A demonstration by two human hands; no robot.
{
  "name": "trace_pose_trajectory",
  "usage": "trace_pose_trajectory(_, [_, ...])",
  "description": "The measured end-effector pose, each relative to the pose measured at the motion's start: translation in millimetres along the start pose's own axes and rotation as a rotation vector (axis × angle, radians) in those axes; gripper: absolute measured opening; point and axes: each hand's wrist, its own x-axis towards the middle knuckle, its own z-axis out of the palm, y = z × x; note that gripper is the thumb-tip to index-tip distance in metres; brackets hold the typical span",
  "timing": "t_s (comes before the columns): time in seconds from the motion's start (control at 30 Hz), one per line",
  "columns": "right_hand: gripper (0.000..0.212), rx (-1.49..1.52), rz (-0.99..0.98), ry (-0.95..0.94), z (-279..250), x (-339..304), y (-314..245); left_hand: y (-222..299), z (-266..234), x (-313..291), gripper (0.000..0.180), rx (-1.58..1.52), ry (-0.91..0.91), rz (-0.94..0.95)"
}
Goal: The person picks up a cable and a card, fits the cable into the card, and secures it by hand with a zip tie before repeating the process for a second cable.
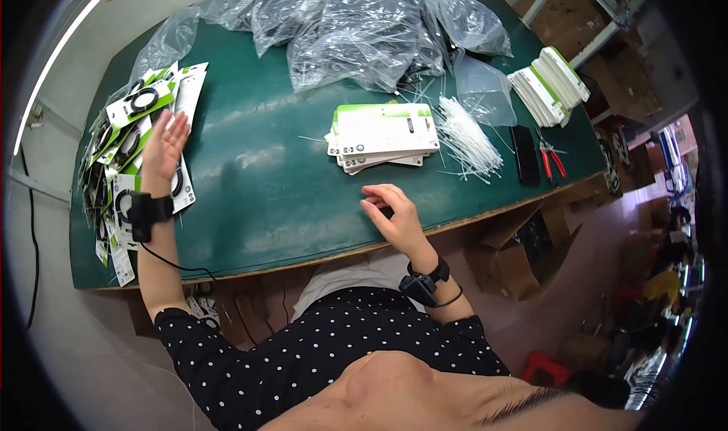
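My left hand (165,149) is held open at the left of the table, fingers stretched and palm showing. It is against or just above a heap of packaging cards (144,101), white and green, with black coiled cables on them; whether it touches them I cannot tell. Near the front edge, my right hand (396,217) has loosely curved fingers, thumb apart, and nothing visible between them. Beyond it lies a stack of flat white and green cards (385,133). A bundle of white cable ties (469,141) is spread just right of that stack.
Clear plastic bags (356,36) with dark contents cover the green table's (250,203) far side. At the right are another row of cards (550,89), a black phone (525,156) and red-handled pliers (553,160). An open cardboard box (519,268) stands below the table's front edge.
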Motion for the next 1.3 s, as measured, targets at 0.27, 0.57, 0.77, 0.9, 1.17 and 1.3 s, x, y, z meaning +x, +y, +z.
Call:
trace_pose_trajectory(0.27, [0.011, -0.061, -0.077, -0.011, -21.4, -4.8, 2.2, -81.7, 120.8, -57.7, 0.035, 0.343, -0.482, -0.217])
trace_pose_trajectory(0.57, [0.007, -0.111, -0.074, 0.090, -56.4, -7.3, 21.6, -158.0, 208.3, -16.1, 0.036, 0.806, -0.737, 0.123])
trace_pose_trajectory(0.77, [0.005, -0.168, -0.146, 0.083, -55.2, -7.3, 23.9, -210.9, 235.0, 50.1, 0.046, 1.198, -0.767, 0.578])
trace_pose_trajectory(0.9, [0.003, -0.166, -0.188, 0.085, -56.5, -5.7, 25.2, -233.1, 244.1, 71.3, 0.054, 1.475, -0.653, 0.671])
trace_pose_trajectory(1.17, [0.005, -0.148, -0.129, 0.069, -55.8, -6.3, 26.5, -199.0, 238.6, 31.1, 0.042, 1.713, -0.693, 0.804])
trace_pose_trajectory(1.3, [0.003, -0.192, -0.209, 0.103, -53.3, -4.6, 26.6, -170.0, 217.3, 9.5, 0.034, 1.835, -0.724, 0.617])
